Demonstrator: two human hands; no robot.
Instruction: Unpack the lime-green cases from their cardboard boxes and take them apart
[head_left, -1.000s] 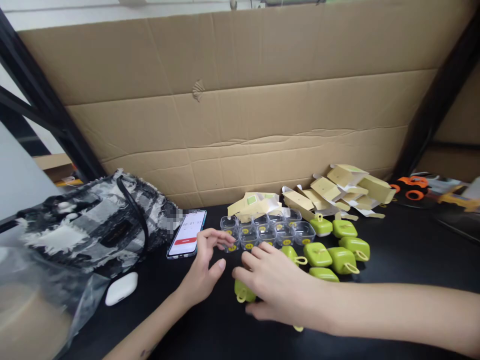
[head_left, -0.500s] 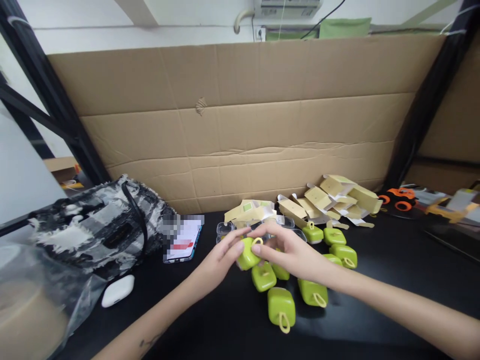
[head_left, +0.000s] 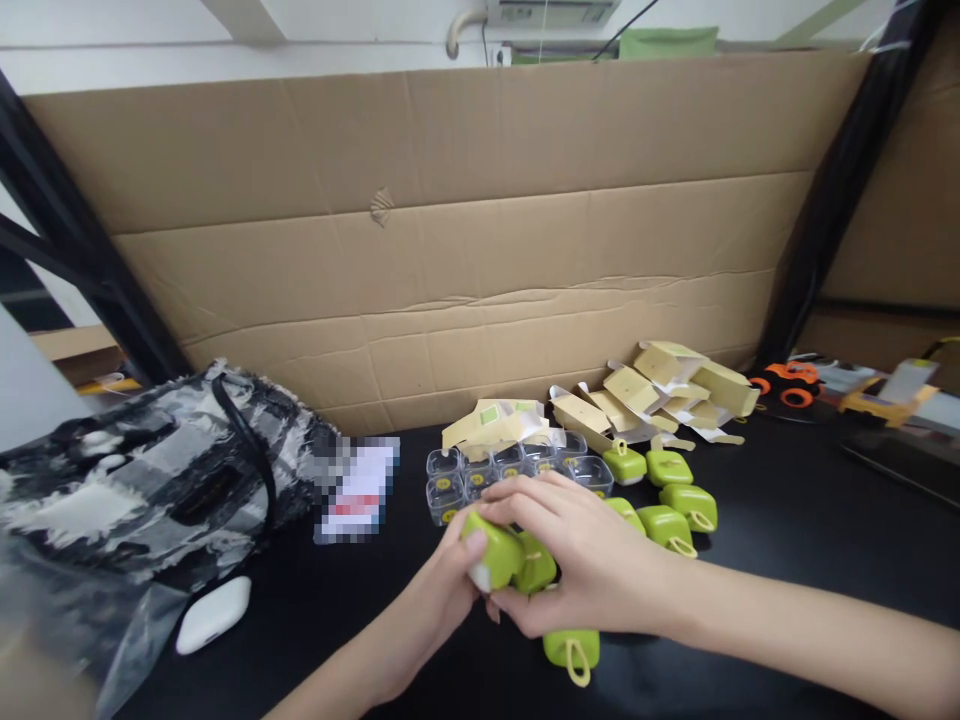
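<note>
My left hand [head_left: 442,585] is closed on a small green case [head_left: 495,550] with a pale underside, the thumb on its near side. My right hand [head_left: 581,545] curls over the same case from the right, fingertips at its top and thumb low down. Just beside it, another green case [head_left: 535,566] shows between my hands; whether a finger touches it I cannot tell. A green case with a yellow loop [head_left: 572,650] lies below my right hand. Several more green cases [head_left: 669,468] sit behind and to the right, partly covered by my right hand.
Clear plastic cups [head_left: 480,478] stand in rows behind my hands. Flattened cream cartons [head_left: 645,395] pile against the cardboard wall [head_left: 465,240]. To the left lie a phone [head_left: 361,490], a white earbud case [head_left: 214,615] and a frayed bag [head_left: 202,460]. An orange toy truck [head_left: 795,385] stands right.
Both hands have come lower and nearer with the green case, which is now turned so its pale underside shows. The clear cups are less covered. The view has shifted slightly.
</note>
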